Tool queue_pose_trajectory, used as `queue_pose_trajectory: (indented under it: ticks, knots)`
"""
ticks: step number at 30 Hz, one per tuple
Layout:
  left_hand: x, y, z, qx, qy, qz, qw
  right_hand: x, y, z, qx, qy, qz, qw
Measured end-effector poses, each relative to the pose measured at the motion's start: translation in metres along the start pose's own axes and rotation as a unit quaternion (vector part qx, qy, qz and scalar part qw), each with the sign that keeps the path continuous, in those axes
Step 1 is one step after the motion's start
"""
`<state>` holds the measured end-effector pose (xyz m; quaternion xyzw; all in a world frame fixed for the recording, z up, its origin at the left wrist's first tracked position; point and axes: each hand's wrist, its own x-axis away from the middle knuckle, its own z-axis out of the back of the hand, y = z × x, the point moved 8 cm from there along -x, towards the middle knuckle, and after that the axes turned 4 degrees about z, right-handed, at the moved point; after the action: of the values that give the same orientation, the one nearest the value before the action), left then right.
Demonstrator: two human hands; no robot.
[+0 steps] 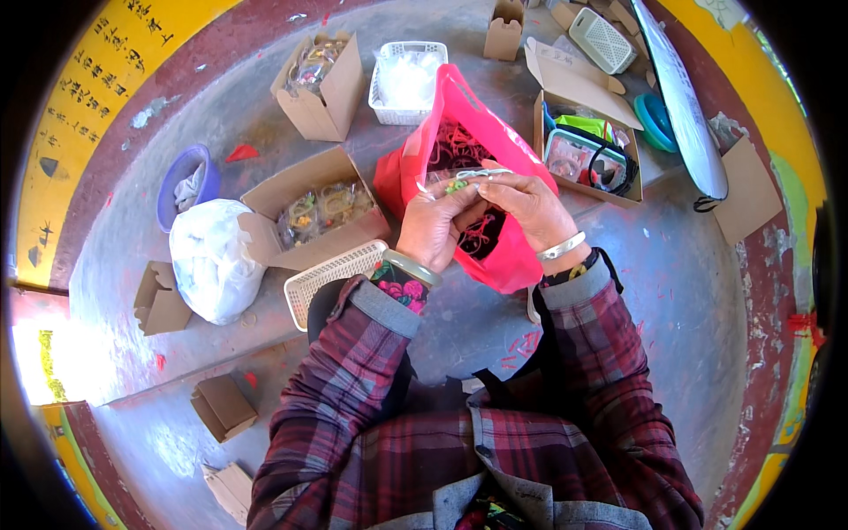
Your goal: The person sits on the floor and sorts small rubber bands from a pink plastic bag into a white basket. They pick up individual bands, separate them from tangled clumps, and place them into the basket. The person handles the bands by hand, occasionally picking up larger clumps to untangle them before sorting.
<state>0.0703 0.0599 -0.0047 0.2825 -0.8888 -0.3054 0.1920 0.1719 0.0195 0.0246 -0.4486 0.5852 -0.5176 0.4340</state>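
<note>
Over the mouth of a red bag (517, 256) my two hands come close together. My left hand (433, 221) is closed, thumb and fingers pinching a thin pale cord with a small green-yellow piece (456, 186) on it. My right hand (530, 210) pinches the same cord from the other side, near its pale upper strand. Fingers partly cover the cord, so its full shape is hidden. Inside the bag lie many tangled red strands (461, 146) against a dark interior.
Left of the bag are an open carton (349, 240) of clear-bagged pieces, a cream basket (305, 287), a stuffed white plastic bag (216, 265) and a purple basin (210, 183). Beyond stand another carton (343, 93) and a white basket (406, 117). A filled box (609, 194) sits at right.
</note>
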Motion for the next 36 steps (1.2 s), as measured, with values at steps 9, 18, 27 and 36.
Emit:
queue_pose_trajectory:
  ticks: [9, 18, 27, 36]
  knots:
    - [0.001, 0.009, 0.009, 0.101, 0.057, -0.036, 0.993, 0.007, -0.007, -0.001, -0.116, 0.155, 0.023, 0.981]
    - [0.006, 0.007, -0.02, 0.081, -0.028, -0.025, 0.996, 0.006, -0.003, -0.004, -0.23, 0.135, 0.014, 0.964]
    - [0.008, 0.037, -0.003, -0.306, 0.101, -0.167, 0.932, 0.001, -0.031, 0.044, 0.085, 0.123, 0.065, 0.987]
    - [0.008, 0.01, -0.019, -0.07, -0.021, 0.008, 0.997, 0.006, -0.038, 0.012, 0.279, 0.007, 0.086, 0.957]
